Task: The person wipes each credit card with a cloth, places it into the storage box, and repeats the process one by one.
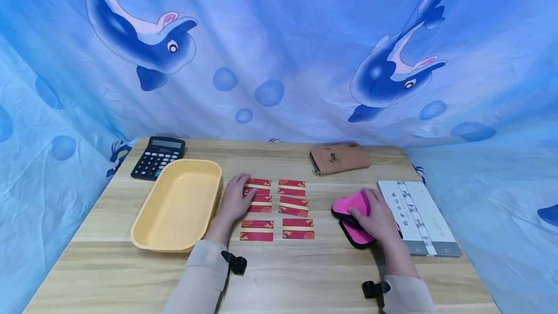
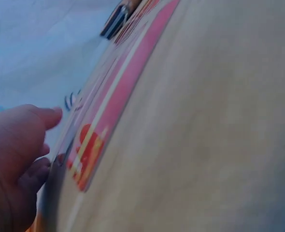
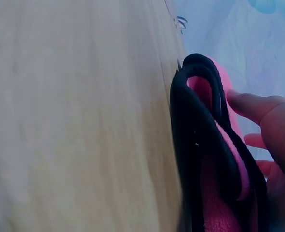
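Several red cards with a cream band, one of them the lower right card [image 1: 298, 228], lie in two columns on the wooden table. My left hand [image 1: 235, 201] rests at the left column, its fingers and thumb over the edges of the upper cards. In the left wrist view that hand [image 2: 17, 159] is beside a card [image 2: 116, 96], with nothing visible in its grasp. On the right, my right hand [image 1: 376, 214] holds a folded pink cloth with black edging [image 1: 355, 202]. The right wrist view shows the thumb against the cloth's [image 3: 222, 79] pink side; the other fingertips are partly hidden.
A yellow plastic tray [image 1: 148, 207] stands left of the left hand, with a black calculator [image 1: 158, 158] behind it. A brown zip wallet [image 1: 342, 158] lies at the back. Beside the right hand lies a white and grey book [image 1: 436, 222]. Blue dolphin curtain [image 1: 305, 62] hangs behind.
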Demonstrator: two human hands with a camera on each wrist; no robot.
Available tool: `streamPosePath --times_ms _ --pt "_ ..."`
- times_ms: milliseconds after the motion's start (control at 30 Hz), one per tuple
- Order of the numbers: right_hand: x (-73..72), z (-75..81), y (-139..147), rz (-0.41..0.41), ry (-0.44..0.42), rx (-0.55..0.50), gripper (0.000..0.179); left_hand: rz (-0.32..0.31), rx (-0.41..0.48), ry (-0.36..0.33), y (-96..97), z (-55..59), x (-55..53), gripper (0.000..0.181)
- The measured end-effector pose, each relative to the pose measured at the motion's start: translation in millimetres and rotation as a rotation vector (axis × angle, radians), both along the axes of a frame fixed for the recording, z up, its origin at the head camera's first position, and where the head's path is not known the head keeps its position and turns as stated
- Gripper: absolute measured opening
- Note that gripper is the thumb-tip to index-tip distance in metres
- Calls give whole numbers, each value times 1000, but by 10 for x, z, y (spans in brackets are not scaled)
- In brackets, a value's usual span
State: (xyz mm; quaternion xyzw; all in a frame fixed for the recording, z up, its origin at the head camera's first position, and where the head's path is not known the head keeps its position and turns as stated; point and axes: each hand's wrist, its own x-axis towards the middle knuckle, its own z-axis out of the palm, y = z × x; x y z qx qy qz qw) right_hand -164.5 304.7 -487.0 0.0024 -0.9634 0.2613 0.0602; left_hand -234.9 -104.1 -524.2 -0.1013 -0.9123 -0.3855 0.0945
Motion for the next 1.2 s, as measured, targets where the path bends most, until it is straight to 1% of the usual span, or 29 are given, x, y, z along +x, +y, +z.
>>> streamPosePath --times_ms 100,167,233,333,433,500,633,767,867,967,1067,1200 --pt "-9 0 4 9 -15 -13 81 -21 -21 -34 -57 -7 -13 51" --pt "-21 -4 13 2 -25 -24 84 -29 -26 -34 -63 -10 -21 50" --pt "-33 -5 23 -10 -39 -44 87 -27 -33 -41 -53 -17 -33 50" --pt "-49 -9 33 -37 -88 -77 95 -19 -25 -54 -39 -13 -38 51" --pt "-56 -5 27 -67 -144 -94 102 -9 -30 -91 -29 5 -38 53" --pt "-58 -3 26 -80 -164 -86 105 -3 -33 -113 -15 30 -42 55" --pt "-56 3 16 -87 -155 -78 104 4 -42 -136 21 84 -58 53" --pt "-54 -8 12 -82 -146 -91 101 18 -42 -183 42 103 -73 46" --pt "-57 -24 9 -83 -140 -94 101 26 -14 -205 45 91 -81 43" --pt "-64 -37 13 -85 -132 -91 101 26 39 -207 45 70 -90 44" --pt "-73 -45 25 -87 -127 -89 100 17 129 -190 42 54 -98 52" --pt "-79 -52 42 -109 -128 -97 96 7 235 -155 42 48 -100 69"
